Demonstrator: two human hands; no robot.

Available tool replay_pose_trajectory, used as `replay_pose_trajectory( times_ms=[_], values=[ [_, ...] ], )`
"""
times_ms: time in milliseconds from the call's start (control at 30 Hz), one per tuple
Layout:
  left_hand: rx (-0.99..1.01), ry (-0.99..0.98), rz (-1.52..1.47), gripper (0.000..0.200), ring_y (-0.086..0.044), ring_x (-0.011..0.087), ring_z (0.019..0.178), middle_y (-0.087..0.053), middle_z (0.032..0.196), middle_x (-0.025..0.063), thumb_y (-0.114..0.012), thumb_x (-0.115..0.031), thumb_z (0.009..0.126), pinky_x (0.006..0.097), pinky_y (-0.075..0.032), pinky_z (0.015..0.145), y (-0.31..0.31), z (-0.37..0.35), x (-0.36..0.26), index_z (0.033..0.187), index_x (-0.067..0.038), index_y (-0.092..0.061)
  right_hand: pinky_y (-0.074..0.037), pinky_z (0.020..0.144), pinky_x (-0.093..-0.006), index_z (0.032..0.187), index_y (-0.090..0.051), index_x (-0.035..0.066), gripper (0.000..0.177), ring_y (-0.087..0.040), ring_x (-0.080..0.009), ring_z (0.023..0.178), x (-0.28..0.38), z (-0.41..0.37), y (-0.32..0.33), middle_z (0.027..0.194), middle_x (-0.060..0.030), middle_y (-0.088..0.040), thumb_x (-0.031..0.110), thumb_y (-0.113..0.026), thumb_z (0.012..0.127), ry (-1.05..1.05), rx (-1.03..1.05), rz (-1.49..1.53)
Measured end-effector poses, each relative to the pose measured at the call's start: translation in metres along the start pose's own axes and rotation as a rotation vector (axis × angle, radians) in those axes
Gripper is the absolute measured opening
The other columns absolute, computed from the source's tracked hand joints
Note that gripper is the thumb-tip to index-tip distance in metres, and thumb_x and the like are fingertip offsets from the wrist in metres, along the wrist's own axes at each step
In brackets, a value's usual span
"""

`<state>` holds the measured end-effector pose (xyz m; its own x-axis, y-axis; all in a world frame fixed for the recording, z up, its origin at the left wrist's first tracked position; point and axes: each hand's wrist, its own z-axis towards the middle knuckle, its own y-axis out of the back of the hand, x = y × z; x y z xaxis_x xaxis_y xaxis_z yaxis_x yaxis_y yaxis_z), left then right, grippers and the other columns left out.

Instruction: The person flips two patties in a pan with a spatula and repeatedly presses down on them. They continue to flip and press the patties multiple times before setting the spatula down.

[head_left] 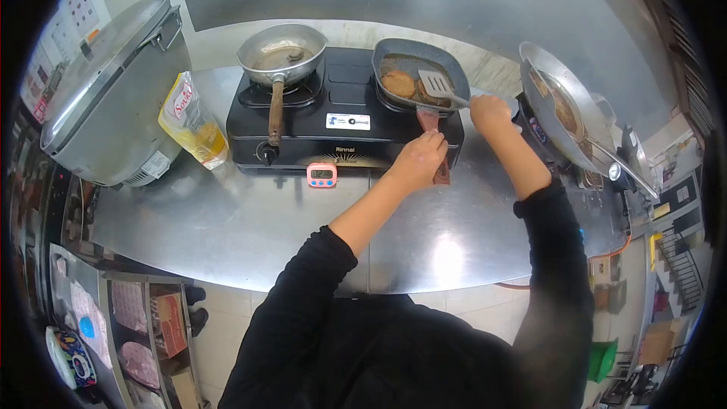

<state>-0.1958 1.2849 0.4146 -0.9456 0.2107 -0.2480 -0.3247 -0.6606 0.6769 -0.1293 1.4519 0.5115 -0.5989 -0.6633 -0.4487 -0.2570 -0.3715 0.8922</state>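
Observation:
My left hand [422, 157] is wrapped round the reddish-brown handle [441, 173] of a grey square frying pan [394, 47], which sits on the right burner of the black gas stove [303, 127]. In my right hand [491, 112] is a slotted spatula [435, 83], its blade low over the pan. Two browned round patties [397, 85] lie in the pan, the right one partly hidden under the spatula blade. On the left burner rests a metal saucepan [256, 74] with a wooden handle pointing toward me.
A pink timer [322, 175] stands at the stove's front. Left are an oil pouch [193, 123] and a large metal rice cooker [129, 106]. At right, a big wok [554, 68] holds browned food and a long-handled strainer [606, 153]. The steel counter [288, 235] runs beneath my arms.

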Motion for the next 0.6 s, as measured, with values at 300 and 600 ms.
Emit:
replay_pose_trajectory(
  times_ms=[300,600],
  values=[
    [-0.010,-0.010,0.037,0.052,-0.053,0.0313,0.107,-0.055,0.106,0.0168,-0.071,-0.011,0.052,0.0360,-0.045,0.091,-0.011,0.000,0.005,0.100,0.003,-0.057,-0.054,0.070,-0.0360,0.099,-0.062,0.007,0.020,-0.065,-0.0281,0.089,0.020,-0.004,-0.001,0.096,-0.0123,-0.066,0.014,-0.054,0.083,-0.044,0.191,0.002],
    [-0.020,-0.016,0.069,0.049,-0.054,0.0316,0.106,-0.056,0.104,0.0173,-0.070,-0.010,0.052,0.0342,-0.046,0.089,-0.011,0.002,0.006,0.098,0.004,-0.057,-0.053,0.074,-0.0370,0.102,-0.065,0.008,0.024,-0.064,-0.0266,0.096,0.015,0.013,0.007,0.104,-0.0115,-0.065,0.012,-0.057,0.080,-0.056,0.186,0.020]
  ],
)
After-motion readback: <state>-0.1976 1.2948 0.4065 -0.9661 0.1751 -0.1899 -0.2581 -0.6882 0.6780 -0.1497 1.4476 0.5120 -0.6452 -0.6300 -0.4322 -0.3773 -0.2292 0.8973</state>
